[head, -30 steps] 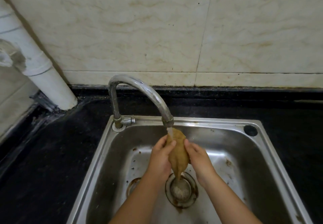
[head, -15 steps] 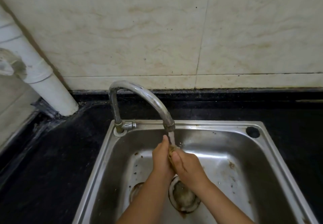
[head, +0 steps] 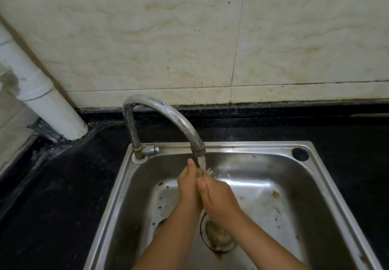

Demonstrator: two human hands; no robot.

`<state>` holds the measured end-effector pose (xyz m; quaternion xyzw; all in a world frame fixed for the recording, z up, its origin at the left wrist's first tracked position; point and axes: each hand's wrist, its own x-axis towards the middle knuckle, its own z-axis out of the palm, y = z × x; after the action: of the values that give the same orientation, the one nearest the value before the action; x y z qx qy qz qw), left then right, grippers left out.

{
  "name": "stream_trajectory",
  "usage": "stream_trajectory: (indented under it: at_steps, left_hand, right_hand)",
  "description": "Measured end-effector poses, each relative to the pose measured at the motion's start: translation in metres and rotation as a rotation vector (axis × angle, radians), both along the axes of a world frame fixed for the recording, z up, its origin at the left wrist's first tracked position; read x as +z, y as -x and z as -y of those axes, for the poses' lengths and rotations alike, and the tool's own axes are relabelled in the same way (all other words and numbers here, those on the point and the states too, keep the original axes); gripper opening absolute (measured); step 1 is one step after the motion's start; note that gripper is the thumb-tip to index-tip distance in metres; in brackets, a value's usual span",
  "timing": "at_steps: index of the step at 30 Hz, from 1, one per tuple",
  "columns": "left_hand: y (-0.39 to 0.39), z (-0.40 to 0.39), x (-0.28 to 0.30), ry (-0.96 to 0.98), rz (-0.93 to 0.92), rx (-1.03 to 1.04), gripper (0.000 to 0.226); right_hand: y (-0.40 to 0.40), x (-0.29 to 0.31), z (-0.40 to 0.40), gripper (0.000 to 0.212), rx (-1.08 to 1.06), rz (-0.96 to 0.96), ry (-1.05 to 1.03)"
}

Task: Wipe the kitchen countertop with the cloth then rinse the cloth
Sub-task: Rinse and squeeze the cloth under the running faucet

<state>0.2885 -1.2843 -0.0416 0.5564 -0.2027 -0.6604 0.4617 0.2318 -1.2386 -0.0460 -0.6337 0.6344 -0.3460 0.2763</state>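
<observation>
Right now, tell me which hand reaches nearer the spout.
The left hand: its fingertips rise beside the stream, just under the spout; the right hand sits lower, pressed against it over the cloth.

Counted: one stainless-steel sink [head: 328, 185], one curved faucet [head: 168, 112], one drain strainer [head: 219, 236], one white pipe [head: 52, 109], two bare hands, left hand [head: 188, 187] and right hand [head: 219, 196], one mostly hidden cloth [head: 203, 172].

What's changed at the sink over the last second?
The cloth hung open between the hands; now the left hand and right hand have pressed together around it, bunching it under the tap, only a bit showing. Water still runs; the sink is unchanged.
</observation>
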Motion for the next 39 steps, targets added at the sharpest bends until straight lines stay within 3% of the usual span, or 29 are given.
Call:
stream_trajectory:
  at_steps: [2,4,6,9,13,18,22,26,33,36,39]
  left_hand:
    - [0.004,-0.003,0.000,-0.004,-0.057,-0.034,0.039]
    - [0.007,-0.008,0.002,-0.011,-0.067,-0.041,0.037]
    - [0.007,-0.012,0.000,-0.003,-0.012,-0.021,0.036]
    - [0.002,-0.008,0.001,0.030,0.022,0.011,0.038]
    - [0.001,-0.004,0.001,0.045,-0.053,0.006,0.038]
    - [0.005,-0.017,0.005,0.065,-0.001,-0.051,0.035]
    - [-0.003,-0.023,0.007,0.071,-0.064,-0.021,0.029]
    - [-0.013,-0.028,0.003,0.013,-0.141,-0.115,0.005]
    - [-0.023,-0.022,0.000,0.076,-0.169,-0.232,0.011]
    - [-0.018,-0.020,0.001,0.172,-0.096,-0.221,0.011]
    - [-0.009,-0.018,0.001,0.209,0.117,-0.166,0.022]
  right_hand:
    - [0.003,0.001,0.007,0.066,-0.038,-0.038,0.010]
    - [0.013,-0.005,0.022,0.048,-0.138,-0.070,-0.097]
    - [0.020,-0.010,0.033,0.044,-0.182,-0.127,-0.174]
    - [0.019,-0.011,0.028,0.044,-0.194,-0.089,-0.145]
    - [0.003,-0.004,0.001,0.049,-0.011,0.012,0.017]
    - [0.018,-0.007,0.021,0.035,-0.212,-0.021,-0.097]
    - [0.020,-0.007,0.015,0.030,-0.271,0.218,-0.099]
    - [0.033,-0.002,0.004,0.021,-0.232,0.425,-0.131]
    - [0.034,0.007,0.002,0.027,-0.120,0.389,-0.036]
    - [0.033,0.006,0.001,0.017,-0.161,0.339,-0.016]
    - [0.025,0.011,-0.005,0.009,-0.116,0.304,-0.026]
